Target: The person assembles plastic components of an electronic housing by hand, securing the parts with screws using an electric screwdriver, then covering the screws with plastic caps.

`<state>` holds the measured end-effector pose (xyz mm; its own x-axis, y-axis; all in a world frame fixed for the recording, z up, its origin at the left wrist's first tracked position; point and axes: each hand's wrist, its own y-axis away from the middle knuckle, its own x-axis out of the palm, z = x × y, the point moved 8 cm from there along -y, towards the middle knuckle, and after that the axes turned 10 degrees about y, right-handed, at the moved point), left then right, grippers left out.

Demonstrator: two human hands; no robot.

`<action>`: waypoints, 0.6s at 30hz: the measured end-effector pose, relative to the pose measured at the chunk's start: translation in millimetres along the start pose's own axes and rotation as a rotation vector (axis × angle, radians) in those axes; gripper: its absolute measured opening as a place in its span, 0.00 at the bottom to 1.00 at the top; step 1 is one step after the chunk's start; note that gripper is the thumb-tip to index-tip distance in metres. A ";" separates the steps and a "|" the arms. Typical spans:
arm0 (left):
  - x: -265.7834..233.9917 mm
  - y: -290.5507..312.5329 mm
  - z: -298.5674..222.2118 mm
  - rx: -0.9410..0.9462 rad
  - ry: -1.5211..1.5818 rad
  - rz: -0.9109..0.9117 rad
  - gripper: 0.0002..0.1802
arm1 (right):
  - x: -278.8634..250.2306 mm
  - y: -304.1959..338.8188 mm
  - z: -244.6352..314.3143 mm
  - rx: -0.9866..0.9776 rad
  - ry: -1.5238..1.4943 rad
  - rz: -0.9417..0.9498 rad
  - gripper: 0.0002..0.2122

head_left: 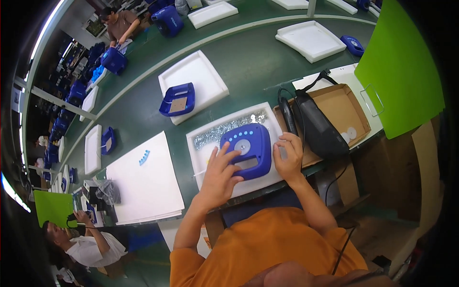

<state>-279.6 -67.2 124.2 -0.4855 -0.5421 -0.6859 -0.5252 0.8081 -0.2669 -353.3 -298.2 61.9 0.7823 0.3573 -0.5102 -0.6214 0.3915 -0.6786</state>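
Blue panel [261,149], one, five or six buttons [240,134], left hand [218,174] touching

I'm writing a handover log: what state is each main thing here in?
Blue plastic panel with round dial: dial side up, over white foam tray.
White foam tray: holding loose silvery metal pieces.
Left hand: fingers spread on panel.
Right hand: curled beside panel; whether holding anything, unclear.
Brown cardboard box: open, white discs inside.
Blue hollow plastic shell: open side up, tan piece inside.

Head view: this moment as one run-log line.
left hand: on blue panel; right hand: beside panel's right edge; panel: over white tray; tray: small shiny parts
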 end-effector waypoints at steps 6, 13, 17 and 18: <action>-22.2 -89.2 36.2 0.155 -0.212 -0.162 0.13 | -0.4 -0.4 5.5 -0.009 -0.028 -0.001 0.07; -32.9 -196.7 164.0 0.031 -0.522 -0.386 0.27 | 5.4 2.1 11.0 -0.023 -0.032 0.054 0.06; -57.5 -178.0 208.1 -0.201 -0.726 -0.229 0.36 | 6.5 4.3 6.2 -0.025 -0.030 0.039 0.06; -65.1 -162.3 212.6 -0.267 -0.832 -0.195 0.37 | 6.4 2.6 6.4 -0.019 -0.034 0.031 0.06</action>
<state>-14.1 -114.1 68.3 0.2392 -0.2376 -0.9414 -0.7407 0.5823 -0.3352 -350.2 -289.4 60.2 0.7607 0.3976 -0.5131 -0.6440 0.3639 -0.6729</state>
